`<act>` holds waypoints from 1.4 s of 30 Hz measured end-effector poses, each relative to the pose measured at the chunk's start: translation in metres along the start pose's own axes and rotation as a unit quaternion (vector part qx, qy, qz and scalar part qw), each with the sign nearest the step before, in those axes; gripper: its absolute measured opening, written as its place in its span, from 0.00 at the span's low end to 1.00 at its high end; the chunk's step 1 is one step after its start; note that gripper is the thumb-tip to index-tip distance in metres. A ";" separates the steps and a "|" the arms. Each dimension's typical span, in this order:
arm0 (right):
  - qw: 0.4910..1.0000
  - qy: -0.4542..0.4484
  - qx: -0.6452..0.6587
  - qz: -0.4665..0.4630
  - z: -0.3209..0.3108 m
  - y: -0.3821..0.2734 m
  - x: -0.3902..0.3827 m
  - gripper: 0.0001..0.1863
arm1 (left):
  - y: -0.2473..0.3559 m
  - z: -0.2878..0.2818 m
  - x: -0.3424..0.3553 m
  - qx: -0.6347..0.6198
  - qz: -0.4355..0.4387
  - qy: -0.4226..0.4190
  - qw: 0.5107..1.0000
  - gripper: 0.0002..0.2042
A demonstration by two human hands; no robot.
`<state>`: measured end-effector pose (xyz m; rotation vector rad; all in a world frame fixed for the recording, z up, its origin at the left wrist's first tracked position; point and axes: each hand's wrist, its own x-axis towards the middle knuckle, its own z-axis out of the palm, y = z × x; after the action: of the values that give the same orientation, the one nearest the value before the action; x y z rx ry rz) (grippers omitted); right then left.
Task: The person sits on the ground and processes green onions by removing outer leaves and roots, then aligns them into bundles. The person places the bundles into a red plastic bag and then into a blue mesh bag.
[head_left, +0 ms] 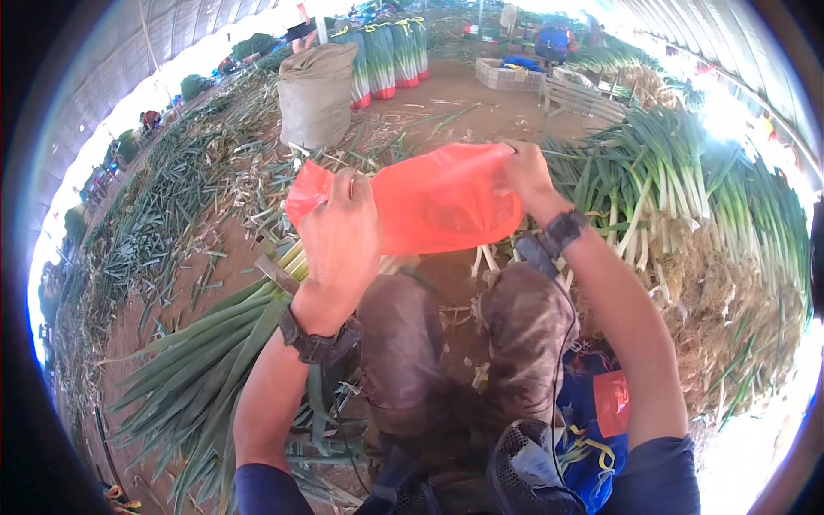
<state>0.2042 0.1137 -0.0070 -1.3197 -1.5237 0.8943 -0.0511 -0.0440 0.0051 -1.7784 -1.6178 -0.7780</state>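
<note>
A red plastic bag [438, 197] is stretched between my two hands, above and in front of my knees. My left hand [342, 232] is closed on one end, with a crumpled bit of red plastic sticking out past the fingers. At the other end, my right hand [528, 176] grips the bag's edge, its fingers partly hidden by the plastic. Below my left forearm lies a bundle of green onions [223, 352], leaves fanned toward the lower left. White stalks of more onions [487, 259] show just under the bag.
A large heap of green onions [669, 180] with roots lies to my right. Cut leaves [172, 223] cover the ground at left. Ahead stand a beige sack [316, 94], red-bottomed onion bundles [386, 64] and a crate [508, 75]. A blue bag [592, 429] sits beside my right leg.
</note>
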 end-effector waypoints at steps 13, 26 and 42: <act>0.959 -0.091 0.233 -0.133 0.120 0.067 0.118 0.18 | -0.136 0.113 0.044 0.198 -0.040 -0.125 0.971 0.05; 0.951 -0.093 0.293 -0.020 0.232 0.239 0.170 0.28 | -0.222 0.328 0.066 0.180 -0.029 -0.269 0.946 0.15; 0.886 -0.360 0.280 0.088 0.362 0.414 0.211 0.26 | -0.356 0.506 0.030 -0.155 -0.433 -0.522 0.718 0.17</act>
<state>-0.0042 0.4035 -0.4750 -0.7207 -1.4896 1.9291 -0.3907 0.3873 -0.2808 -1.6921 -3.4057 -0.3497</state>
